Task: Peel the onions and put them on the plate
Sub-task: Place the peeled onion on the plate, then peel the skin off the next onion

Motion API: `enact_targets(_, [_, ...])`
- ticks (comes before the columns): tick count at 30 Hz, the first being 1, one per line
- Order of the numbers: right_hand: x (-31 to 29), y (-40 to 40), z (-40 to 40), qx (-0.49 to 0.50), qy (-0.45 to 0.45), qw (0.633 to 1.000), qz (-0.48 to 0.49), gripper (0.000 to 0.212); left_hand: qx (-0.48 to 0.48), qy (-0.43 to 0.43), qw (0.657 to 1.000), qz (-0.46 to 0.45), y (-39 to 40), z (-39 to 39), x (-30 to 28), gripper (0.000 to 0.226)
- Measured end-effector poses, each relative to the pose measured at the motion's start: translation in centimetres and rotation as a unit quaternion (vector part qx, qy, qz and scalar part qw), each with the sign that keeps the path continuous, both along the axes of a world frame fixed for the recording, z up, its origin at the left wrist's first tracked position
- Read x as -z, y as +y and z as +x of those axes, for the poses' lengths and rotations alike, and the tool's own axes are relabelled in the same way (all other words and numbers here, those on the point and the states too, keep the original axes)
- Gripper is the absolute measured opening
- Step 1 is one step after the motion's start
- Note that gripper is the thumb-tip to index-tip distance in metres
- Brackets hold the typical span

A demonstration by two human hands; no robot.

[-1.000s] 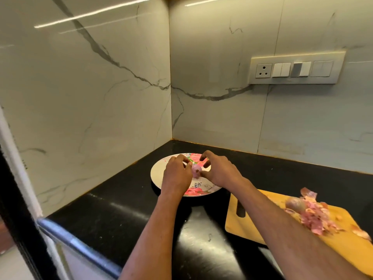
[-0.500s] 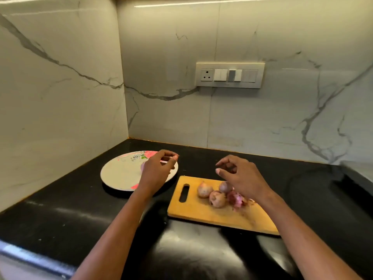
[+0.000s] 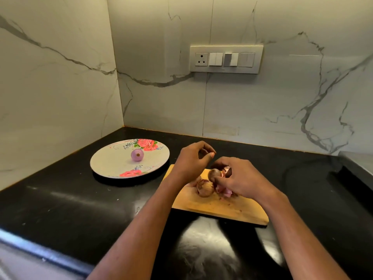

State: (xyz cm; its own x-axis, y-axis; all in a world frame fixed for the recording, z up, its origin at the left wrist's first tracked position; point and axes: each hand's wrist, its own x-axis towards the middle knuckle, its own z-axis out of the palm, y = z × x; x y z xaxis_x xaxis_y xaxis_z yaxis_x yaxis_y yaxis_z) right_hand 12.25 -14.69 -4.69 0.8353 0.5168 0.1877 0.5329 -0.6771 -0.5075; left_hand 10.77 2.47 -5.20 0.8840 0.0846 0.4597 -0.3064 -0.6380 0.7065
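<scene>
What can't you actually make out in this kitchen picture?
Head view only:
- Onions behind the left hand: its wrist covers them, so the count on the cutting board is unclear.
- The onion skins: mostly under the right hand.
- Right hand's grip on the unpeeled onion: fingertips hidden behind it.
- Left hand's fingertips: curled, too small to tell whether they pinch anything.
- Elbows: cut off by the bottom edge.
</scene>
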Motion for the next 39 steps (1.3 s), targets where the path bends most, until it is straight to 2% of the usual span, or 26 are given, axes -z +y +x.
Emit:
enact_targets(2, [0.3, 0.3, 0.1, 0.017, -0.022, 0.999, -0.034, 0.04, -0.007, 0.009, 1.0, 0.02, 0.5, 0.0, 0.5, 0.015])
enact_targets(6, [1.0, 0.2, 0.3, 0.038, -0.006, 0.999, -0.039, 0.044, -0.01, 0.02, 0.999, 0.048, 0.9, 0.3, 0.9, 0.016])
enact_targets(12, [0.5, 0.0, 0.4, 0.023, -0.043, 0.991, 0.128, 0.053, 0.035, -0.003, 0.999, 0.03, 0.6, 0.0, 0.9, 0.019])
enact_targets(18, [0.1, 0.0, 0.2, -0.012, -0.09, 0.974, 0.207, 0.044, 0.089, -0.006, 0.992, -0.09, 0.7, -0.4, 0.2, 0.022])
enact_targets(22, [0.1, 0.4, 0.3, -0.023, -0.106, 0.947, 0.303, 0.037, 0.101, 0.005, 0.964, -0.248, 0.6, -0.5, -0.2, 0.026])
enact_targets(26, [0.1, 0.4, 0.2, -0.002, -0.128, 0.928, 0.349, 0.02, 0.112, 0.032, 0.937, -0.329, 0.5, -0.7, -0.3, 0.033])
enact_targets(29, [0.3, 0.3, 0.1, -0.004, -0.124, 0.927, 0.353, 0.018, 0.125, 0.052, 0.924, -0.357, 0.3, -0.7, -0.2, 0.041])
enact_targets(34, [0.5, 0.3, 0.3, -0.003, -0.141, 0.93, 0.34, 0.019, 0.117, 0.052, 0.927, -0.353, 0.1, -0.8, -0.3, 0.044])
enact_targets(39, [0.9, 0.4, 0.6, 0.025, -0.213, 0.933, 0.288, 0.017, 0.128, 0.045, 0.937, -0.323, 0.1, -0.8, -0.1, 0.038])
